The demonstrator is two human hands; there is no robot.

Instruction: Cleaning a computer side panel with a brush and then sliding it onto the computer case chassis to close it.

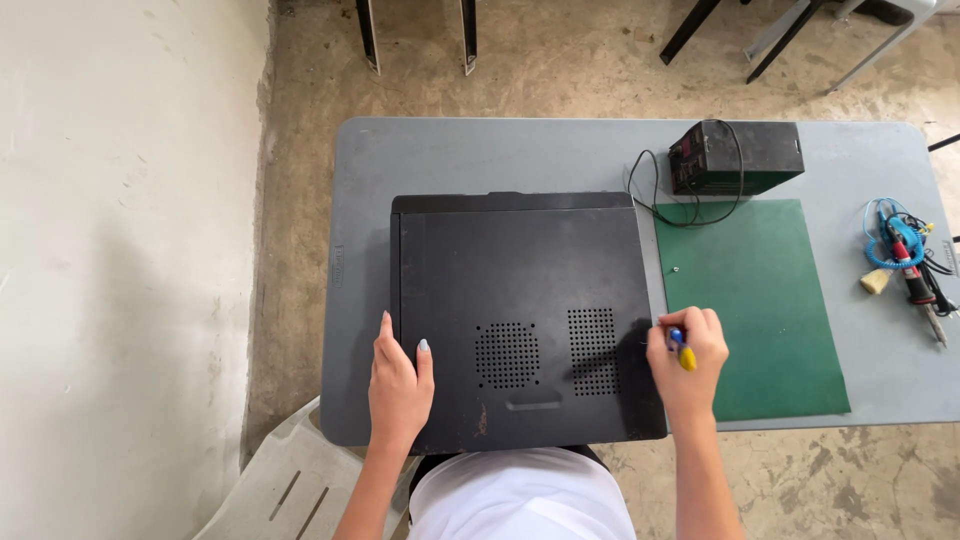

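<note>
On the grey counter (480,150), a black computer case (520,300) lies flat on its side, its panel facing up. Two perforated vent patches show on the panel, one round-edged near the middle, one rectangular to its right, with a shallow pull recess below them. The near edge of the case reaches the counter's near edge, close to the person's body.

Left hand (398,385): laid flat on the near left corner of the case, fingers spread, thumb out along the panel, index finger along the left edge. Grip is open, palm pressing down; holding nothing.

Right hand (686,355): at the right edge of the case, low on that side. Grip is closed in a fist around a screwdriver (682,350) with a blue and yellow handle; only the handle shows between the fingers. The shaft and tip are hidden by the hand, so contact with the case cannot be confirmed.

Just right of the case, a green mat (770,320) lies flat on the counter; a small pale speck, possibly a screw, sits near its upper left. Behind the mat stands a small black box (740,155) with a thin black cable looped in front of it. At the counter's far right lies a bundle of tools (905,265): a red-handled soldering iron, a coil of blue wire, a small pale object beside them.

Left of the counter, a pale wall; underneath, a concrete floor. A white plastic chair (290,480) shows at the lower left.
</note>
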